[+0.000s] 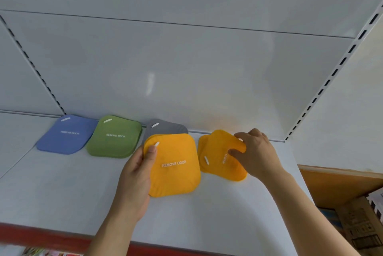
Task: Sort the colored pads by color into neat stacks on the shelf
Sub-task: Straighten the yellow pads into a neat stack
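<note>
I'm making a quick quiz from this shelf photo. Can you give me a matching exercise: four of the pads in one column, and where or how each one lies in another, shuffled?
Things:
1. blue pad
2. green pad
3. grey pad
4. right-hand orange pad

States:
A. partly hidden behind the orange pad that the left hand holds
B. farthest left on the shelf
C. pinched by the right hand
D. between the blue and the grey one

Pairs: 1-B, 2-D, 3-A, 4-C

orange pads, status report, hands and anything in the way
Left hand holds orange pad. Right hand grips second orange pad. Gray pad partly covered.
</note>
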Available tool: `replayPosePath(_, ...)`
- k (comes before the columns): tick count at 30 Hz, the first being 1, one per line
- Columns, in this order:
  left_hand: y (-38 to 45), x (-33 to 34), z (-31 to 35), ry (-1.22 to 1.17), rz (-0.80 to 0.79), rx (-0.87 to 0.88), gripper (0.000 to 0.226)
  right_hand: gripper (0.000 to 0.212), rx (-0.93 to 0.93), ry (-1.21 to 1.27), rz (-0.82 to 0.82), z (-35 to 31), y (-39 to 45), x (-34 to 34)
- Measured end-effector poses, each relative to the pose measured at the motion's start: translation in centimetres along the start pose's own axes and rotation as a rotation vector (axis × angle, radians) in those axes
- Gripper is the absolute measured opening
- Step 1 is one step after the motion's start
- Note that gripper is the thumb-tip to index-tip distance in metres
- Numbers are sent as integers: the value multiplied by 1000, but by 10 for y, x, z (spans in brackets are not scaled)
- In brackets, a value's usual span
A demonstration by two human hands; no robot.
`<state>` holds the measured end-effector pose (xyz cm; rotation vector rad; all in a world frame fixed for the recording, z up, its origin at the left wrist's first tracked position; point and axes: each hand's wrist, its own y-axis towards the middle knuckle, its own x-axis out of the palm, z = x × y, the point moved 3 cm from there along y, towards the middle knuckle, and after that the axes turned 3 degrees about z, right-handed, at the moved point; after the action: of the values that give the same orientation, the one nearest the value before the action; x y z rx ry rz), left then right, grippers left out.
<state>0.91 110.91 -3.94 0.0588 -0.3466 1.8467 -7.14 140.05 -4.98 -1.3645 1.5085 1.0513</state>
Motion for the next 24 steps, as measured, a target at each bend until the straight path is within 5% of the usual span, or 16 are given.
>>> replayPosePath(5, 4, 1, -2, 10, 6, 15, 29, 8, -159, 208, 104, -5, -21, -42)
replayPosePath(9, 8, 10, -1, -27, 28, 20, 25, 18, -92, 645, 186, -2, -48, -88)
replayPosePath(13, 4, 33, -3, -96, -62, -70, 28, 11, 27, 1087, 165, -21, -62, -65)
replayPosePath(16, 0, 49, -9, -128, -131, -139, 34, 5, 92, 1090, 143, -44, -75, -24)
replayPosePath(20, 2, 52, -22, -120, -202, -197, 39, 32, 131, 961, 208, -45, -81, 1)
replayPosePath(24, 7, 49, -31, -154, -230, -279, 46, 31, 86, 1032, 113, -39, -84, 3)
